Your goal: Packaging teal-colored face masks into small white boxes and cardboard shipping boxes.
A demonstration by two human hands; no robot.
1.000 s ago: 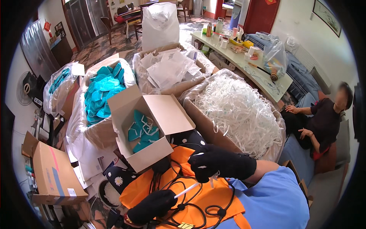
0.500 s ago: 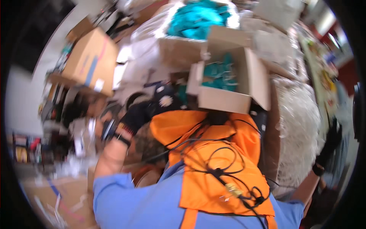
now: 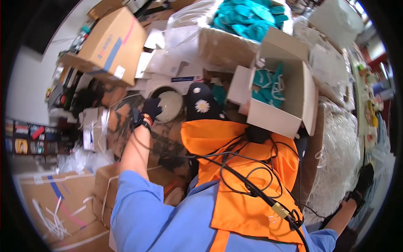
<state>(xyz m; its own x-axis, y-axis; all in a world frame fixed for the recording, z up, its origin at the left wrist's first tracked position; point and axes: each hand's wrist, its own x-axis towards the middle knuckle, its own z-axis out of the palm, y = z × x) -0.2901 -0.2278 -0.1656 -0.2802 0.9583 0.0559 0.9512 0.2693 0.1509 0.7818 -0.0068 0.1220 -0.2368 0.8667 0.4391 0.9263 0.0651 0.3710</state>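
Observation:
My left hand [image 3: 152, 108], in a black glove, is at the left rim of a round bucket [image 3: 171, 106] with a pale inside. Its fingers look curled in; whether they grip the rim is unclear. My right hand [image 3: 364, 178], also black-gloved, is far out at the right, beside the plastic-wrapped stack; its fingers blend into one dark shape. In front of my lap stands an open cardboard box [image 3: 275, 119] holding some teal fabric pieces [image 3: 267, 86]. Black cables [image 3: 239, 173] lie across my orange apron [image 3: 235, 206].
A plastic-lined box [image 3: 228, 46] heaped with teal fabric [image 3: 247, 19] stands ahead. To the left are a tall carton [image 3: 111, 46] and a low carton [image 3: 67, 201] with white straps. A plastic-wrapped stack [image 3: 336, 151] is close on my right. Papers [image 3: 168, 63] lie beyond the bucket.
My left hand has moved from over my knee back to the bucket's left rim, uncovering the bucket and the flowered black knee. My right hand appears lower. The whole view has shifted.

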